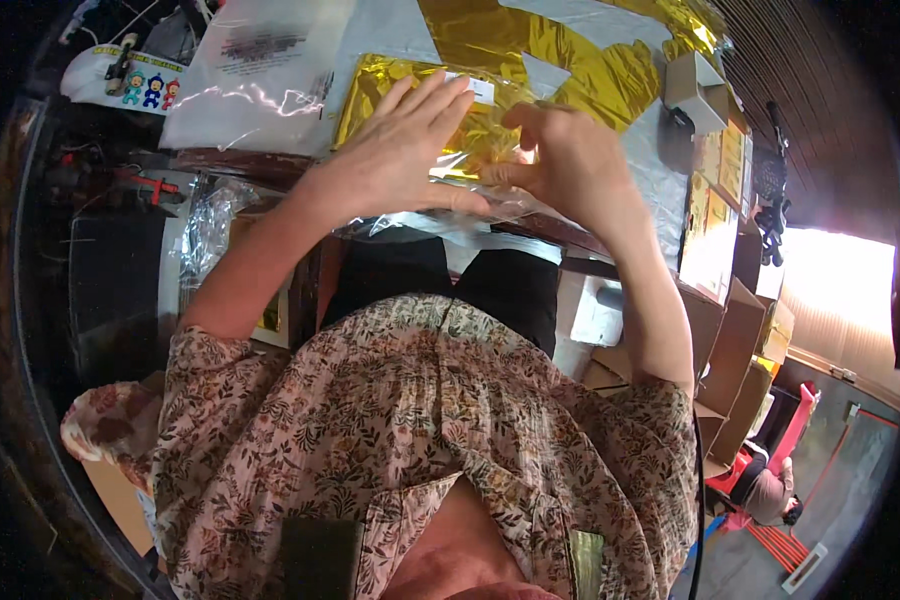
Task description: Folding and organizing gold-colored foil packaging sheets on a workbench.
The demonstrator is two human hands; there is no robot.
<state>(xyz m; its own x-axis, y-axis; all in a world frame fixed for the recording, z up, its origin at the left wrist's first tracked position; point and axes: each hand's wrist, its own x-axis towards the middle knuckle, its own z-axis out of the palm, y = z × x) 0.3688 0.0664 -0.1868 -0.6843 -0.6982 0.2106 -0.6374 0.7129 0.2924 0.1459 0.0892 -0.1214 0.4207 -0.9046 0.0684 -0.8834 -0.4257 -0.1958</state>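
We start at the right hand [560, 150], whose grip is clenched: thumb and curled fingers pinch the near edge of a clear plastic sleeve [460, 195] that wraps a flat gold foil packet [410, 85]. The left hand [400, 150] is not clenched at all; it lies spread and flat, palm down, pressing on top of the same sleeve and packet, fingers reaching away from us toward the far side of the tabletop [660, 170]. The packet sits directly under and between both hands, its long axis running roughly left to right across our view, with the pinched edge on the right end, so the right hand is the one nearer to the sleeve's opening while the left pins the body. Beyond the hands lie more gold foil sheets [570, 50] and, to the left, a white printed plastic bag [260, 70]. A small open cardboard box [698, 90] stands to the right, just beside a stack of cartons [720, 230] along the tabletop's edge.
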